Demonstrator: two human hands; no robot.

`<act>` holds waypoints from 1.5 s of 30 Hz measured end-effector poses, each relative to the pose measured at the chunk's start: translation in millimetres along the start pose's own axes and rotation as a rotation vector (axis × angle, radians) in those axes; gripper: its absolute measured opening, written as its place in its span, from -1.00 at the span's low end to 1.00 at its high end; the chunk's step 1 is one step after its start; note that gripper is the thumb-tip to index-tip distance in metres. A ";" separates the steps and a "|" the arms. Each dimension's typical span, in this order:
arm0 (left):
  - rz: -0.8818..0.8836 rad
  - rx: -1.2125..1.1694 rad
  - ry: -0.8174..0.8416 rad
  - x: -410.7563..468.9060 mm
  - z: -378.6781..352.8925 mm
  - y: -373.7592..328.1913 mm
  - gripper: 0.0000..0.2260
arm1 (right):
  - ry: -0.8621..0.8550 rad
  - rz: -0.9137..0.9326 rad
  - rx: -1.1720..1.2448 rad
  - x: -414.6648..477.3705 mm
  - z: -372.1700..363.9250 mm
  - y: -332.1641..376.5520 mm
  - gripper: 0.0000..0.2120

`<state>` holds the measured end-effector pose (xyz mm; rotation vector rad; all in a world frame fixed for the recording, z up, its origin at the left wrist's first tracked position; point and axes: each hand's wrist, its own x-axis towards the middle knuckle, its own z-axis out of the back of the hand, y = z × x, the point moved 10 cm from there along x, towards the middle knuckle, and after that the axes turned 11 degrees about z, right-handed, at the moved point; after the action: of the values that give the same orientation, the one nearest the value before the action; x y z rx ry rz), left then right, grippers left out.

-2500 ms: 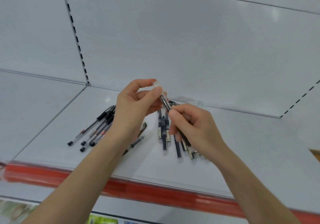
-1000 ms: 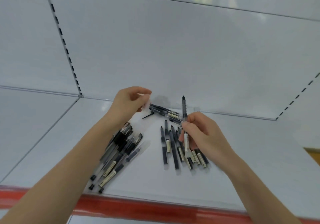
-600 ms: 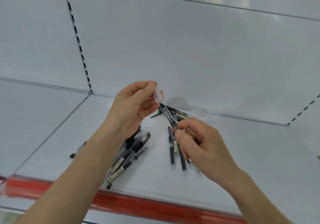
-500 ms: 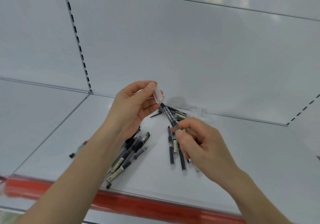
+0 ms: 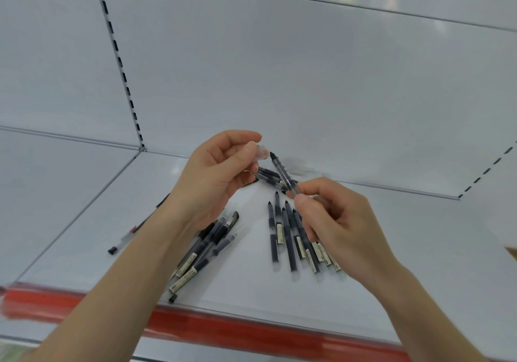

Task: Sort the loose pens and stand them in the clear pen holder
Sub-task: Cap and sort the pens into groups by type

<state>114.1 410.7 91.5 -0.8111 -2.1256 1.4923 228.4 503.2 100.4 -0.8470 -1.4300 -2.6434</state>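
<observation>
The slim dark pen with a see-through barrel (image 5: 283,173) is held up above the shelf, uncapped, its tip pointing up and away and sitting just beside the small clear plastic cap (image 5: 261,152). The right hand (image 5: 335,222) pinches the barrel near its middle between thumb and forefinger, with the other fingers curled under. The left hand (image 5: 215,180) pinches the cap between thumb and fingertips.

Such a pen is probably light and stiff, with a smooth, slightly slippery barrel, so a mid-barrel pinch seems right. The bare tip looks like the delicate part.

Below, a row of matching dark pens (image 5: 288,235) lies side by side on the white metal shelf (image 5: 405,249). A looser heap of capped black pens (image 5: 204,249) lies to the left. The clear pen holder is not in view.
</observation>
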 end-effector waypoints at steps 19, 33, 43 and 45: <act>0.036 -0.093 -0.072 5.5 12.2 2.4 -0.78 | 0.003 0.004 0.002 -3.1 -1.1 -1.5 -0.91; 0.001 0.007 -0.075 4.5 5.8 1.0 -0.81 | 0.041 -0.034 0.081 -4.4 -10.4 -6.3 -0.91; -0.136 0.156 -0.180 -6.7 -0.2 -2.2 -0.87 | -0.049 0.041 0.030 -9.0 -22.2 -7.0 -0.81; -0.110 0.171 -0.147 -5.8 -3.6 -0.4 -0.84 | -0.025 0.015 0.041 -4.5 -24.0 -8.8 -0.81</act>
<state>120.6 409.2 93.0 -0.5300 -2.0727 1.6924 219.1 488.5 81.1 -0.8860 -1.4720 -2.5924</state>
